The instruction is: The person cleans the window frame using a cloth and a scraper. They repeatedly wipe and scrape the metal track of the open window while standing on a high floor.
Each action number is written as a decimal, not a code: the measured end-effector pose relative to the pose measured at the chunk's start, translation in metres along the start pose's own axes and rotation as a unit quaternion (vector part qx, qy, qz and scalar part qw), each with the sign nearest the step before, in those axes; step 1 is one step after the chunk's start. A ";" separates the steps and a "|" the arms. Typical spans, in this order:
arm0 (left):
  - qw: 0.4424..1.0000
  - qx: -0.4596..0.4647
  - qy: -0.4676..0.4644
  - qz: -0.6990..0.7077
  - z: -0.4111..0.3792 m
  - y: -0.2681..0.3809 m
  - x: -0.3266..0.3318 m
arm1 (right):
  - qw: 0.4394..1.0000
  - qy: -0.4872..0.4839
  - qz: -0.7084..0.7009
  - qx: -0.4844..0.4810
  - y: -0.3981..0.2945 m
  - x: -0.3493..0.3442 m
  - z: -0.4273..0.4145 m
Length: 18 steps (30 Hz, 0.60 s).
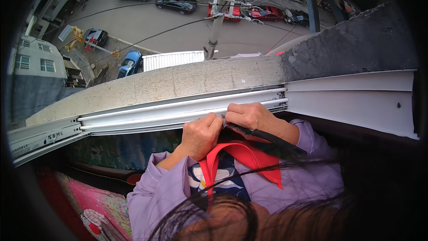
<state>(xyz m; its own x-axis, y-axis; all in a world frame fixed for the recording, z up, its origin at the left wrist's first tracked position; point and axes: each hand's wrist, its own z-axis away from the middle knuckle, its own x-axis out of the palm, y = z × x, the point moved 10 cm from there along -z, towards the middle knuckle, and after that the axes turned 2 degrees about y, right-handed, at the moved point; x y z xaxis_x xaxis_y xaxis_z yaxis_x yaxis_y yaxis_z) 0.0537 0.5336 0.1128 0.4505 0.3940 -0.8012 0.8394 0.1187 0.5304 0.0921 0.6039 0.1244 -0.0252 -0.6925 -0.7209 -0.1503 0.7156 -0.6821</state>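
My left hand (202, 135) and my right hand (249, 117) meet at the inner edge of a white sliding-window track (160, 113). Both are closed, thumbs and fingers pinched around the end of a dark, flexible strip (274, 138). From between my fists the strip curves down to the right, past my right wrist. Its gripped end is mostly hidden by my fingers. A red cloth band (230, 147) hangs in front of my chest, just below my hands, over a lilac jacket (167, 184).
Beyond the track lies a rough concrete ledge (200, 77), with a drop to a street (143, 23) of parked cars. A utility pole (217, 30) with wires rises outside. White frame sides (347, 103) border the opening. Patterned fabric (100, 201) lies at lower left.
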 end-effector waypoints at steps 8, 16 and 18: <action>0.995 0.054 0.007 0.086 -0.035 0.031 0.036 | 0.998 -0.022 0.001 0.052 0.018 -0.029 0.037; 0.992 0.011 0.004 0.127 -0.058 0.043 0.068 | 0.986 -0.002 0.043 0.160 0.034 -0.050 0.065; 0.991 0.003 -0.009 0.130 -0.060 0.043 0.071 | 0.984 0.025 0.025 0.175 0.035 -0.054 0.066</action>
<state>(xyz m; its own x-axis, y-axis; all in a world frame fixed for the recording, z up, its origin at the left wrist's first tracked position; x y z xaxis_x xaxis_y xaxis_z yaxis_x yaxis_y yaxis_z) 0.1036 0.6215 0.0960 0.6579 0.3940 -0.6418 0.6954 0.0094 0.7185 0.1532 0.6729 0.1315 -0.0748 -0.6531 -0.7536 0.2009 0.7303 -0.6529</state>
